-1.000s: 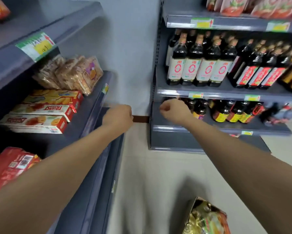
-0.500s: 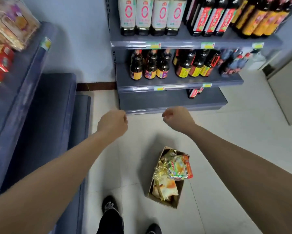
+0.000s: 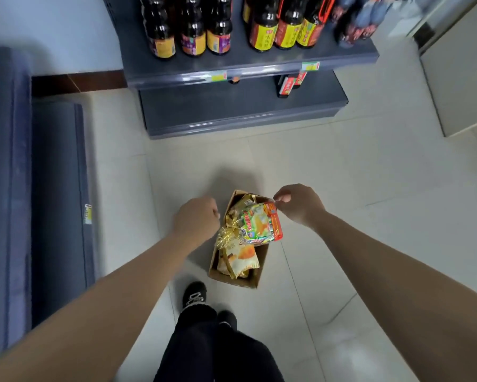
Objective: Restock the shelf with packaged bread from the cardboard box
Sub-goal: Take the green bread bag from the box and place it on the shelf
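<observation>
Pale tiled floor (image 3: pixel 342 188) occupies most of the view. A dark blue-grey shelf unit (image 3: pixel 8 188) runs along the left edge, its lower tiers bare where visible. A second grey shelf unit (image 3: pixel 242 111) stands ahead against the wall; its upper visible tier carries a row of dark sauce bottles (image 3: pixel 193 28) with yellow, purple and red labels, and a red-labelled bottle (image 3: pixel 288 85) stands on the base tier beneath. An open cardboard box (image 3: pixel 248 282) sits on the floor between the person's feet and the shelf unit ahead, well apart from both units. It holds the packaged bread: a green and orange packet (image 3: pixel 259 224) lies uppermost, tilted, and a pale packet (image 3: pixel 238 260) tied with gold ribbon (image 3: pixel 226 232) lies below it at the near end. The right hand (image 3: pixel 300 205) is over the box's far right corner, fingertips pinching the top corner of the green and orange packet. The left hand (image 3: pixel 197 221) is just beside the box's left rim, fingers curled into a fist with nothing visible in it. One black shoe (image 3: pixel 194 295) stands near the box's near left corner.
</observation>
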A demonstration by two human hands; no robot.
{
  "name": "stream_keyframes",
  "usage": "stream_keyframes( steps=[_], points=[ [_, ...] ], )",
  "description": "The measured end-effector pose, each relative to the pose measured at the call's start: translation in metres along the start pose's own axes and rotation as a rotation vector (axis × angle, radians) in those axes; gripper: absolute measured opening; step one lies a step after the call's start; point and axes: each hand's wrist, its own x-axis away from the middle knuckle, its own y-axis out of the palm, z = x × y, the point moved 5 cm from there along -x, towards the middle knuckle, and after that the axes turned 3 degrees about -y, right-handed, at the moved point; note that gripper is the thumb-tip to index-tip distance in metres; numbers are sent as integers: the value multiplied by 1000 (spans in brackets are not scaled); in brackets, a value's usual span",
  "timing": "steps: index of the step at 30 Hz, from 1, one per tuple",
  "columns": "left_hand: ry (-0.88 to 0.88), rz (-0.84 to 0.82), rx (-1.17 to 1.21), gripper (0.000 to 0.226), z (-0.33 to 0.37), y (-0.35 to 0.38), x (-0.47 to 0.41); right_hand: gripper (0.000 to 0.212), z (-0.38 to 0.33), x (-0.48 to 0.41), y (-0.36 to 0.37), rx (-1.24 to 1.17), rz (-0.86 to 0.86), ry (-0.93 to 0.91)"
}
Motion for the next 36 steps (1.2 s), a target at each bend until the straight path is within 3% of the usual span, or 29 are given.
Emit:
stream_keyframes(
  steps=[5,11,17,24,30,33,36],
  points=[
    [-45,-94,17,19,10,55,-20,18,49,-34,29,6,-59,39],
    [-273,-124,136,17,14,124,-48,11,93,-87,54,22,-189,-41],
    [-546,-107,392,17,21,200,-73,9,143,-144,85,198,-325,-122],
    [-734,-138,661,16,20,296,-97,25,193,-207,146,304,-408,-171],
    [-947,-214,1033,13,12,404,-129,45,215,-263,222,391,-453,-237],
    [-1075,-261,1321,43,15,444,-141,47,221,-287,248,363,-431,-259],
    [-1114,-276,1615,48,22,465,-153,57,227,-300,266,357,-435,-258]
  ],
)
